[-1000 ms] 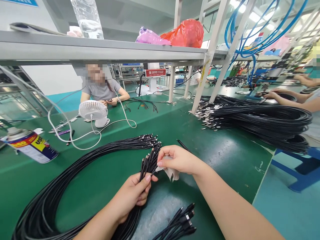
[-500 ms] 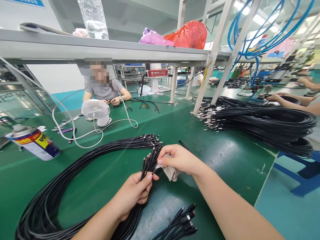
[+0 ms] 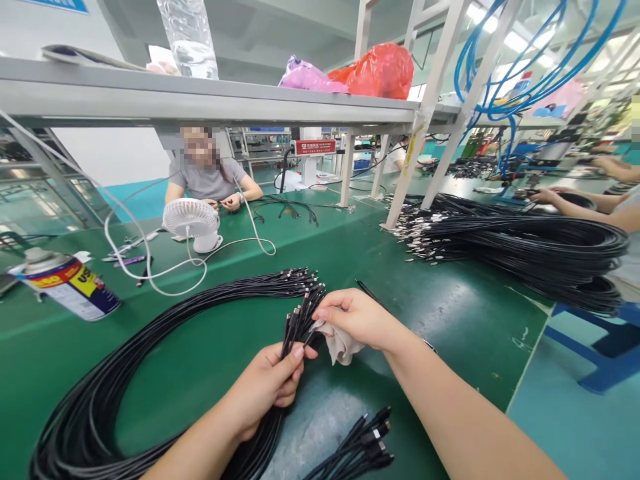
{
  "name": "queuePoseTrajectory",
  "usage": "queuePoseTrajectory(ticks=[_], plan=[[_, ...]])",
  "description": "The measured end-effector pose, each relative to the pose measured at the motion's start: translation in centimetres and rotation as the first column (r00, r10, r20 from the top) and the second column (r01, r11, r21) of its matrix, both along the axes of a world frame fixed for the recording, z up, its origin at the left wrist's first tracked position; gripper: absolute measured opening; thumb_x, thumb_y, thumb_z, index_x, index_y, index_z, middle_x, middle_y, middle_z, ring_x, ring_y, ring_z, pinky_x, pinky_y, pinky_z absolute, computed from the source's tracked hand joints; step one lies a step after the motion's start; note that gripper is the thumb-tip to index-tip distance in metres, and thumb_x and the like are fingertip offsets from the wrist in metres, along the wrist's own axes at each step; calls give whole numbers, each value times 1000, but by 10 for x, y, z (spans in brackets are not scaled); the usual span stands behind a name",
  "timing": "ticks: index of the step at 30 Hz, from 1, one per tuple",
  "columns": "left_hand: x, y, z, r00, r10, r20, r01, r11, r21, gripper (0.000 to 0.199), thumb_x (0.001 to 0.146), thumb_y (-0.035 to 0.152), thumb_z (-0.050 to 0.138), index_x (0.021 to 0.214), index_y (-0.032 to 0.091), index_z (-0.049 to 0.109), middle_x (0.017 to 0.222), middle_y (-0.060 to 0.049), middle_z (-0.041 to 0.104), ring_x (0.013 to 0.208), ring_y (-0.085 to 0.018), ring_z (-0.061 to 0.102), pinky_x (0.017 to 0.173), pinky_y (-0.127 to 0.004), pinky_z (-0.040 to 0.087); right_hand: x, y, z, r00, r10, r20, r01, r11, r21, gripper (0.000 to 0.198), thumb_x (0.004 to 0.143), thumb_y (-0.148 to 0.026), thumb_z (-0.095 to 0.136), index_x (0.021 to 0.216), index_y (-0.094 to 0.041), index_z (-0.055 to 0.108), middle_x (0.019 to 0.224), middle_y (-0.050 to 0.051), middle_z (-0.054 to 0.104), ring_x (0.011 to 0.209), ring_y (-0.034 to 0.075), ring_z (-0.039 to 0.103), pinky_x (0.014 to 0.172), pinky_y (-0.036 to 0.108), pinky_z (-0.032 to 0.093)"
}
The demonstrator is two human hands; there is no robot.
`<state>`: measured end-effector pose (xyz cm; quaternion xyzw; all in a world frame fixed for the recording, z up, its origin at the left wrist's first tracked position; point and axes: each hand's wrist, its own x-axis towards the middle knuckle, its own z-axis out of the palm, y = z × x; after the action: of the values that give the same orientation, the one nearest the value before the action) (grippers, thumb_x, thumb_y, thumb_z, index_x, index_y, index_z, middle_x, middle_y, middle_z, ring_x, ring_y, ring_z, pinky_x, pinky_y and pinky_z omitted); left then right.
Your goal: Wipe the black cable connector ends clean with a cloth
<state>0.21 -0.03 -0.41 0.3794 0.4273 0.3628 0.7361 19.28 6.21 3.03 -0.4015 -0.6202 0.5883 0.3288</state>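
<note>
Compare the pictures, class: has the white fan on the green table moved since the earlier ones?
No. Judged against the slanted shelf post, the white fan shows no clear shift either way.

Can (image 3: pixel 70 290): "US…" on yel. lbl (image 3: pixel 87 281); red sign (image 3: pixel 315 147) txt too sm.

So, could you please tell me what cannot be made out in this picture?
Head view: how many thin black cables the left hand holds; its fingers hide them.
Head view: whether a cable end sits inside the soft pale-grey cloth; its folds and the right hand hide this.
Head view: the top of the clear plastic bottle; the upper edge cuts it off.
Head view: exactly what the grey-shirted co-worker holds; it is too small.
</note>
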Motion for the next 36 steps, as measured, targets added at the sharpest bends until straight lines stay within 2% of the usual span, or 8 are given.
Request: queuePoseTrajectory(ticks=[5, 8, 15, 19, 24, 29, 32, 36], plan=[[1, -1, 2, 1000, 13, 0, -13, 1000, 19, 42, 69, 51, 78, 85, 14, 67, 54, 9, 44, 39, 0, 22, 40, -19, 11, 3, 0, 1, 1000, -4, -22, 4, 1000, 21, 22, 71, -29, 71, 87, -13, 68, 72, 2, 65, 62, 11, 55, 57, 24, 40], [0, -1, 2, 1000, 2, -2, -2, 1000, 15, 42, 69, 51, 77, 85, 14, 67, 54, 9, 44, 38, 0, 21, 40, -19, 11, 4, 2, -1, 999, 4, -32, -4, 1000, 12, 24, 71, -28, 71, 91, -14, 66, 69, 0, 63, 58, 9, 54, 55, 23, 40], [1, 0, 1, 1000, -2, -5, 3, 1000, 18, 42, 70, 51, 77, 85, 13, 67, 54, 9, 44, 38, 0, 21, 40, -19, 10, 1, 1, -1, 1000, -16, -25, 15, 999, -44, 32, 74, -45, 68, 72, -15, 57, 54, -2, 58, 42, 8, 49, 41, 19, 35], [0, 0, 1, 1000, -10, -3, 10, 1000, 26, 39, 71, 50, 77, 81, 14, 65, 54, 9, 43, 38, 0, 21, 40, -19, 11, 8, 2, 0, 999, 36, -23, -37, 999, -14, 31, 72, -42, 73, 78, -14, 61, 66, 2, 64, 54, 10, 56, 50, 22, 44], [0, -1, 3, 1000, -14, -10, 15, 999, 29, 39, 71, 50, 76, 78, 14, 63, 53, 9, 43, 39, -1, 22, 40, -19, 12, 17, 5, -2, 992, 118, -48, -115, 992, 56, 27, 75, -37, 73, 87, -14, 65, 78, 4, 66, 66, 11, 59, 58, 23, 44], [0, -1, 3, 1000, -11, -10, 11, 999, 32, 40, 69, 52, 77, 78, 14, 64, 53, 9, 43, 38, 0, 21, 40, -19, 12, 16, 7, -7, 979, 160, -124, -158, 987, 27, 32, 69, -37, 78, 87, -14, 65, 81, 5, 68, 71, 13, 63, 64, 26, 48], [0, -1, 2, 1000, -17, -3, 17, 1000, 27, 40, 70, 51, 77, 79, 14, 65, 53, 9, 43, 38, 0, 22, 39, -19, 13, 14, 6, -9, 986, 148, -70, -147, 989, 25, 28, 72, -37, 75, 82, -14, 64, 74, 4, 68, 66, 13, 63, 63, 26, 48], [0, -1, 1, 1000, -16, -2, 16, 1000, 22, 40, 71, 51, 76, 80, 14, 66, 53, 9, 43, 38, 0, 22, 39, -18, 13, 8, 5, -8, 996, 62, 59, -69, 989, 129, 28, 78, -42, 66, 74, -15, 61, 65, 1, 64, 54, 10, 55, 52, 22, 41]])
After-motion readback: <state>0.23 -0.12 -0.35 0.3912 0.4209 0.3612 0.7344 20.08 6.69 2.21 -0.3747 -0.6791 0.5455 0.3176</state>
